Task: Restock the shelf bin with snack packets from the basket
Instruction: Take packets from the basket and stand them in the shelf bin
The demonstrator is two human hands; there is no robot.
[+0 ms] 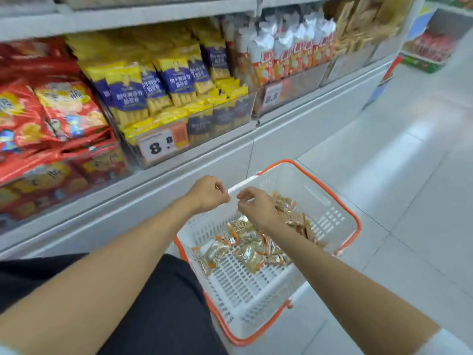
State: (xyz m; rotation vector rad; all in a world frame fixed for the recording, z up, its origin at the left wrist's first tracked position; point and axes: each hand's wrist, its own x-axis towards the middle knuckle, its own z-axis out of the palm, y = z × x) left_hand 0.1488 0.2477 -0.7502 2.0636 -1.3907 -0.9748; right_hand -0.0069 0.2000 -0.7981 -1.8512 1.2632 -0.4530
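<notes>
Aisle: both hands (207, 193) (256, 209) curled over basket (323, 186)

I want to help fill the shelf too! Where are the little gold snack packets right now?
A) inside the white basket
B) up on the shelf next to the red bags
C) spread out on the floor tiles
A: the gold packets lie heaped on the bottom of the white basket with the orange rim.

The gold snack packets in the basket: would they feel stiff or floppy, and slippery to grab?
Probably floppy: the snack packets lie crumpled and slumped over one another in the basket. Likely light, being small and loosely heaped. Their glossy foil may be slippery, so pinching an orange edge seems safest.
</notes>
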